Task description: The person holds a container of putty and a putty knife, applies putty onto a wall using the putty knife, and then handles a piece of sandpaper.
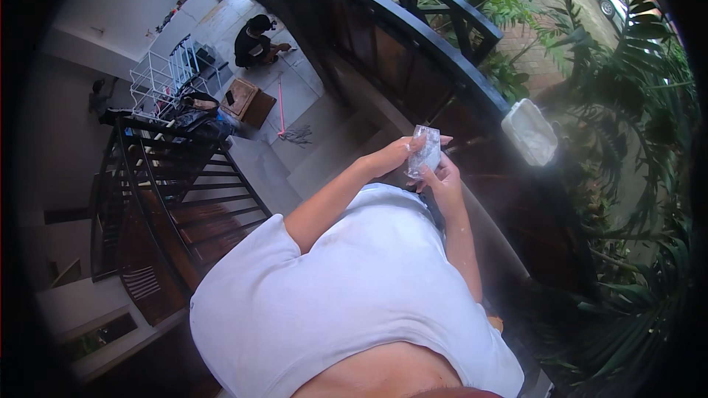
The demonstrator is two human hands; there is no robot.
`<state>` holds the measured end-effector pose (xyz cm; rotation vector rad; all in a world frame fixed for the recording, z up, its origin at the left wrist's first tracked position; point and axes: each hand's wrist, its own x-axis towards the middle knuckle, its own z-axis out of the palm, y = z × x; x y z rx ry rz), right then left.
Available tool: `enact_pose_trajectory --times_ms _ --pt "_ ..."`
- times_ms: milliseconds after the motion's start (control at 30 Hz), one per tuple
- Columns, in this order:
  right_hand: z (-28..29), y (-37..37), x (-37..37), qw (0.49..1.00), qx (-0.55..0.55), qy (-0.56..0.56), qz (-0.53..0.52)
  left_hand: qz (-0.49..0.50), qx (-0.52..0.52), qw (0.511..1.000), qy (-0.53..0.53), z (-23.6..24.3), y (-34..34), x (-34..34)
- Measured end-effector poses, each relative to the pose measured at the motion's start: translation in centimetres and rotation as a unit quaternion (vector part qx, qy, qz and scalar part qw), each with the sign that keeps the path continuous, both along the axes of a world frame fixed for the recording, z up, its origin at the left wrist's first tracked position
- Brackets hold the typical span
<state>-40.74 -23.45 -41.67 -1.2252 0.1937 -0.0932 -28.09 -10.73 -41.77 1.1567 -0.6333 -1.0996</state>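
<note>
In front of my white shirt (361,265), both hands hold one clear, whitish, tapered object (424,153); whether it is a drinking glass or a plastic packet I cannot tell. My left hand (394,155) closes on its left side, with the thumb across its face. From below and the right, my right hand (445,178) grips its lower part with bent fingers. Small white specks dot my hands and right forearm. To the right of them, a white rounded tub (529,133) rests on or by the dark railing.
A dark curved railing (398,11) runs along the right, with palm leaves (634,147) beyond. Steps (324,155) lie ahead; a black stair railing (199,184) stands left. Farther off are a pink-handled mop (281,107), a wooden box (249,103), a white rack (158,85) and a crouching person (254,44).
</note>
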Motion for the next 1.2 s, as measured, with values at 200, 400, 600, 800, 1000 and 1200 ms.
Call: enact_pose_trajectory --times_ms 200,400,600,800,1000,1200 --pt "4.5 -6.0 -2.8 0.992 -0.01 -0.107 -0.063 0.167 0.009 0.986 0.009 1.1 -5.8 1.1" --pt "6.3 -14.2 -6.8 0.922 -0.114 -0.131 -0.347 0.179 0.091 0.98 -0.004 1.0 -12.0 -1.1" --pt "2.8 -20.9 -6.4 0.845 -0.048 -0.082 -0.526 0.319 0.007 0.942 -0.104 0.1 -16.2 -2.2" --pt "0.6 -21.5 -4.5 0.886 0.057 -0.164 -0.431 0.232 0.033 0.969 -0.077 2.1 -17.8 -2.5" --pt "1.3 -20.9 -3.0 0.882 0.094 -0.189 -0.422 0.159 0.015 0.987 0.025 -0.1 -19.4 -2.8" --pt "0.6 -19.8 -2.0 0.917 0.118 -0.186 -0.332 0.168 -0.025 0.984 0.061 -0.2 -19.8 -3.5"
